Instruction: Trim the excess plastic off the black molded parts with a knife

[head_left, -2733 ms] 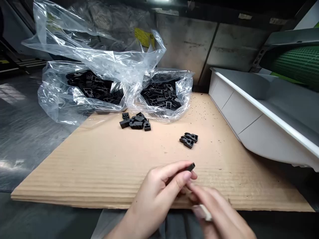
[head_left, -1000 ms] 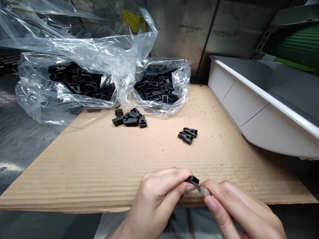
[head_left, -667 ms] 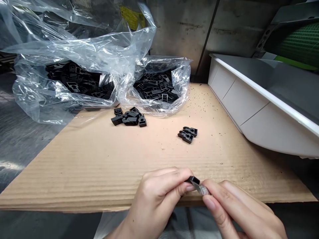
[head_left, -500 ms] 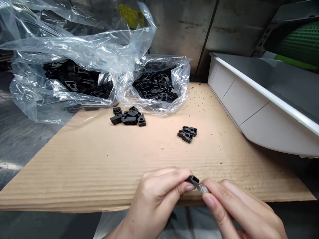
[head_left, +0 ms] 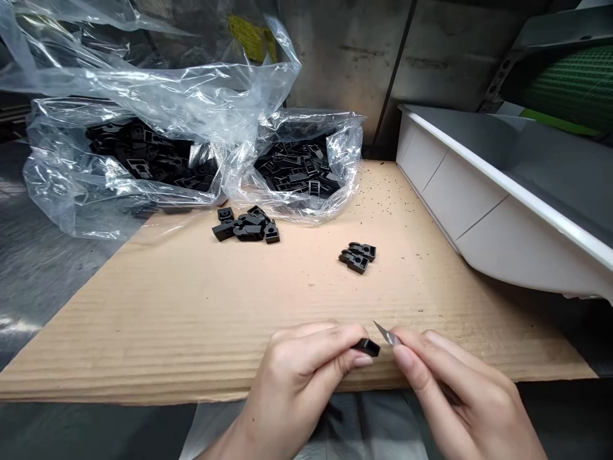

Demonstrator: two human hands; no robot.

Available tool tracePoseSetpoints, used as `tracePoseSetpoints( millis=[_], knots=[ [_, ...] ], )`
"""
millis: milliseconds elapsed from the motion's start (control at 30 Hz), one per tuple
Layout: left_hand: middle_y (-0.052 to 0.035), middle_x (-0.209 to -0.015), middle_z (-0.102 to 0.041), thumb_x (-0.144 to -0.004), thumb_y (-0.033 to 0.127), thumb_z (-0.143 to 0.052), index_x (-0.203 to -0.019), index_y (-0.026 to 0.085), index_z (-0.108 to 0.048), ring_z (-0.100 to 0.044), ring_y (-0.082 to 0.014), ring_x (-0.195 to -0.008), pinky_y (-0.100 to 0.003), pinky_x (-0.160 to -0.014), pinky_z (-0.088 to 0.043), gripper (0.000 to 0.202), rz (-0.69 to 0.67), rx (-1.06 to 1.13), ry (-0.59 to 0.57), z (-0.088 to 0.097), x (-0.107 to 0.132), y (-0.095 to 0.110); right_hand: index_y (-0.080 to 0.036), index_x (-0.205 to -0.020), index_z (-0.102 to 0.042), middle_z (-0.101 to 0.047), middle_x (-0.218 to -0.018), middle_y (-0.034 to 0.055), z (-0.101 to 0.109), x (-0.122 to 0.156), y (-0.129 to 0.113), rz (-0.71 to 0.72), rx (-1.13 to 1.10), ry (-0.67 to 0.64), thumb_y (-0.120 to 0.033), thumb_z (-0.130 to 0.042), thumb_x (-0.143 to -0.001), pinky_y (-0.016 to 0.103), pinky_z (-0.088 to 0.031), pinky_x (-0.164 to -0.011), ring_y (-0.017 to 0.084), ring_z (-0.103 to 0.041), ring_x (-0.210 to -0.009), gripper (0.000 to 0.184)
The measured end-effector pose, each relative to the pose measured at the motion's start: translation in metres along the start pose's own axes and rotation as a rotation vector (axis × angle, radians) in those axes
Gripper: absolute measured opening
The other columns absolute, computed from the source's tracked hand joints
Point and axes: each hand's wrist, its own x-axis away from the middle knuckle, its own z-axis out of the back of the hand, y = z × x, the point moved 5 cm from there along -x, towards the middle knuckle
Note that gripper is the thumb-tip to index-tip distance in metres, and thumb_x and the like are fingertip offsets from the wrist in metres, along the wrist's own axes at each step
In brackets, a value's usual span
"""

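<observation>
My left hand (head_left: 306, 367) pinches a small black plastic part (head_left: 368, 347) between thumb and fingers, low over the near edge of the cardboard sheet (head_left: 191, 300). My right hand (head_left: 454, 390) grips a thin metal blade (head_left: 385, 335) whose tip points up and left, just right of the part and a little apart from it. Two black parts (head_left: 357, 256) lie together on the cardboard beyond my hands. A small heap of several black parts (head_left: 245, 227) lies farther back on the left.
Two clear plastic bags hold many black parts: a large bag (head_left: 129, 160) at back left and a smaller bag (head_left: 306, 167) beside it. A white plastic bin (head_left: 479, 198) stands along the right. Dark crumbs dot the cardboard near the bin.
The blade has come off the black part and its tip now points up, a short gap from it. Earlier the blade tip lay against the part's edge. My left hand kept its pinch.
</observation>
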Motion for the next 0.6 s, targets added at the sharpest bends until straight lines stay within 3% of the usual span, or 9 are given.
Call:
tracePoseSetpoints(
  millis=[200,300,367,500,533,600],
  knots=[
    [-0.0012,-0.07,-0.069,-0.083,0.007,-0.055,-0.079,0.013,-0.068,-0.064,-0.0107,-0.063,-0.013,-0.06,-0.046,0.014,-0.025,-0.019,0.023,-0.001,0.001,0.0,-0.025,-0.105,-0.054,-0.063,-0.07,-0.0036,-0.003,-0.01,-0.006,-0.08,-0.326,-0.014,-0.021,-0.056,-0.083,0.012,-0.046,-0.041,0.011,-0.065,-0.06,0.023],
    [0.0023,-0.083,-0.072,-0.08,0.006,-0.058,-0.091,0.02,-0.069,-0.065,-0.0092,-0.073,-0.01,-0.069,-0.046,0.021,0.038,0.085,0.028,0.002,-0.001,-0.001,-0.026,-0.086,-0.059,-0.06,-0.07,-0.0048,-0.009,-0.018,-0.015,-0.158,-0.42,0.064,-0.018,-0.058,-0.079,0.011,-0.045,-0.046,0.009,-0.061,-0.06,0.01],
    [0.0034,-0.092,-0.071,-0.082,0.009,-0.058,-0.099,0.025,-0.068,-0.065,-0.0102,-0.082,-0.011,-0.074,-0.046,0.025,0.133,0.2,-0.065,0.004,-0.002,-0.003,-0.025,-0.076,-0.058,-0.056,-0.065,-0.0064,-0.011,-0.022,-0.022,-0.172,-0.462,0.113,-0.014,-0.058,-0.078,0.01,-0.043,-0.048,0.005,-0.056,-0.056,0.011],
    [-0.0011,-0.085,-0.071,-0.088,0.016,-0.049,-0.093,0.021,-0.072,-0.065,-0.0157,-0.08,-0.02,-0.074,-0.048,0.024,0.294,0.41,-0.433,-0.001,0.002,-0.003,-0.022,-0.073,-0.058,-0.053,-0.061,-0.0055,-0.009,-0.021,-0.025,-0.158,-0.574,0.115,-0.015,-0.054,-0.082,0.013,-0.042,-0.047,0.005,-0.053,-0.051,0.012],
    [-0.0012,-0.083,-0.071,-0.088,0.016,-0.049,-0.091,0.021,-0.073,-0.065,-0.0159,-0.079,-0.02,-0.074,-0.048,0.024,0.318,0.435,-0.44,0.0,0.002,-0.004,-0.022,-0.075,-0.058,-0.054,-0.061,-0.0051,-0.007,-0.019,-0.022,-0.157,-0.546,0.098,-0.016,-0.053,-0.083,0.014,-0.043,-0.047,0.005,-0.054,-0.051,0.011],
    [0.0005,-0.086,-0.072,-0.084,0.016,-0.056,-0.09,0.025,-0.073,-0.064,-0.0152,-0.082,-0.019,-0.075,-0.047,0.02,0.359,0.46,-0.312,0.003,0.001,-0.008,-0.023,-0.084,-0.06,-0.059,-0.069,-0.0033,-0.004,-0.014,-0.017,-0.136,-0.412,0.051,-0.019,-0.055,-0.082,0.013,-0.046,-0.051,0.007,-0.059,-0.057,0.006]
  ],
)
